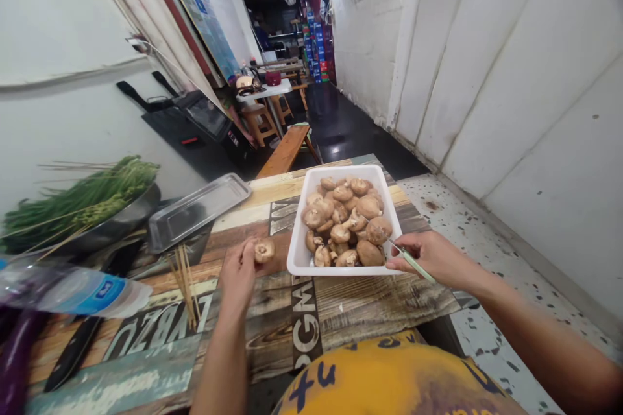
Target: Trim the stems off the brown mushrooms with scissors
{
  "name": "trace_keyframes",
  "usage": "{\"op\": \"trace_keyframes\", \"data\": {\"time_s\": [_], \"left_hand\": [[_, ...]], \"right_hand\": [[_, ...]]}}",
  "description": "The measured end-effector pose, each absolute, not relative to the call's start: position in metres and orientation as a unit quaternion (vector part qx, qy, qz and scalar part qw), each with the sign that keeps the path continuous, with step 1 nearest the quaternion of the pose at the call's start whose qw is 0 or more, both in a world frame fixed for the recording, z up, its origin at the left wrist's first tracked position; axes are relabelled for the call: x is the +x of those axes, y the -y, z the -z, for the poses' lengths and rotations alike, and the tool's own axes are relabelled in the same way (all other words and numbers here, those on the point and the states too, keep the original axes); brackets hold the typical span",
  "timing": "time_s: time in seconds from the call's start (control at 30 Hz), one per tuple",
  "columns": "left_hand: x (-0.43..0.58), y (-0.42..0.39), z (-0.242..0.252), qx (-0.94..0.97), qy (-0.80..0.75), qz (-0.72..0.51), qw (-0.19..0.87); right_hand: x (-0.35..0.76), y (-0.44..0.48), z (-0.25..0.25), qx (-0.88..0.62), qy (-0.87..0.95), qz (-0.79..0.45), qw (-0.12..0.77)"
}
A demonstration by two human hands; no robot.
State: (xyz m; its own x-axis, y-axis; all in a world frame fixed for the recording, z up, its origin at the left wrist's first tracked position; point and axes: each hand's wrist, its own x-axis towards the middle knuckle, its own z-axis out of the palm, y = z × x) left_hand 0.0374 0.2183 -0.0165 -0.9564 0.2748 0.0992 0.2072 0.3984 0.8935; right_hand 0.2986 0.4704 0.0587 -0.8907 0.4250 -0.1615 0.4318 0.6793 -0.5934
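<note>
My left hand [238, 270] is closed, its fingertips pinching a brown mushroom [264, 250] above the table, left of the tray. With my right hand [428, 256] I grip a small knife [411, 264] with a pale green handle at the tray's right edge. Its thin metal tip points at a mushroom [379, 231] on the pile; whether they touch I cannot tell. The white plastic tray [296, 243] stands on the wood-patterned table [370, 301], heaped with brown-capped mushrooms [342, 193].
To the left lie wooden skewers [185, 285], a clear plastic tray [199, 211], a water bottle [92, 290], a black-handled knife [73, 353] and purple eggplants [19, 353]. A metal bowl [109, 220] holds greens [92, 198]. Beyond the table stands a wooden bench [286, 150]; a white wall [516, 71] runs along the right.
</note>
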Motion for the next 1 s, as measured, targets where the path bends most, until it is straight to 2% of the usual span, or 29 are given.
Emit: {"op": "trace_keyframes", "data": {"time_s": [0.13,0.2,0.33,0.4,0.53,0.67,0.8,0.87,1.0], "left_hand": [[0.021,-0.206,0.026,0.215,-0.932,-0.288,0.04],[0.02,-0.21,0.021,0.227,-0.95,-0.216,0.0],[0.021,-0.241,0.004,0.357,-0.903,-0.202,-0.127],[0.023,-0.265,-0.004,0.446,-0.861,-0.207,-0.127],[0.027,-0.302,-0.013,0.509,-0.832,-0.208,-0.078],[0.032,-0.314,-0.017,0.546,-0.796,-0.257,-0.055],[0.049,-0.32,-0.024,0.494,-0.771,-0.401,-0.019],[0.064,-0.324,-0.028,0.397,-0.76,-0.512,0.058],[0.094,-0.332,-0.035,0.224,-0.629,-0.68,0.303]], "right_hand": [[0.299,-0.469,-0.054,0.249,-0.919,0.306,-0.011],[0.301,-0.47,-0.052,0.251,-0.923,0.291,-0.017],[0.303,-0.47,-0.048,0.259,-0.928,0.268,-0.009],[0.303,-0.469,-0.045,0.266,-0.933,0.24,-0.016],[0.301,-0.469,-0.034,0.281,-0.947,0.138,-0.073],[0.301,-0.471,-0.027,0.257,-0.956,0.075,-0.116],[0.299,-0.467,-0.027,0.233,-0.961,0.041,-0.141],[0.296,-0.463,-0.03,0.216,-0.964,0.026,-0.15],[0.29,-0.457,-0.038,0.194,-0.968,0.002,-0.157]]}}
